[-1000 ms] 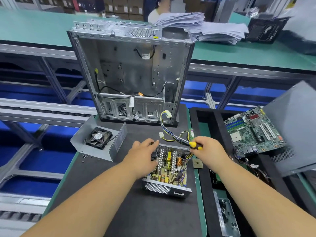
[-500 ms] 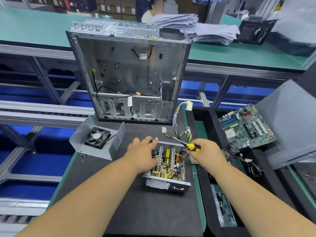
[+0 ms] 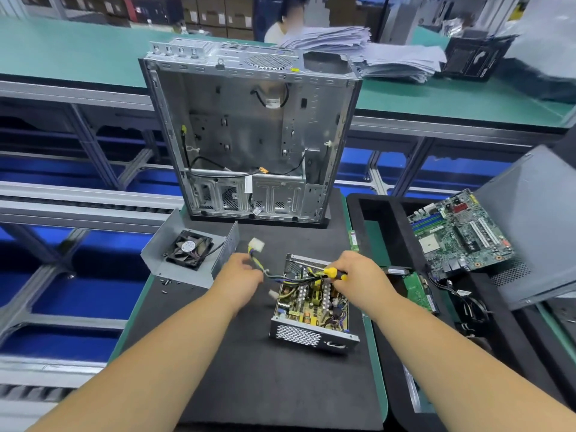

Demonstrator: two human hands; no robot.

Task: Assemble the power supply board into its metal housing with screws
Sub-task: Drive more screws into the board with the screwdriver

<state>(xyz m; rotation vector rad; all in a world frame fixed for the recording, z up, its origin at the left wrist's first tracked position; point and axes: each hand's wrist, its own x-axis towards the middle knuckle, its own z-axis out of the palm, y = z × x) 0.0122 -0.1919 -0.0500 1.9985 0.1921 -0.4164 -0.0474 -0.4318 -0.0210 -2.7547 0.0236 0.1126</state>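
The power supply board (image 3: 313, 299) sits in its open metal housing (image 3: 311, 336) on the black worktop (image 3: 249, 385). The right hand (image 3: 361, 280) grips a yellow-handled screwdriver (image 3: 335, 273) above it. The left hand (image 3: 240, 279), fingers curled, holds the wire bundle (image 3: 258, 263) just left of the housing. An open computer case (image 3: 249, 135) stands behind.

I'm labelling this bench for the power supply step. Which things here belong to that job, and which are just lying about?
In the job:
- power supply board in its metal housing
- cable bundle, held by the left hand
- screwdriver, in the right hand
- loose screws

Lying about:
- computer case
- motherboard
- paper stack
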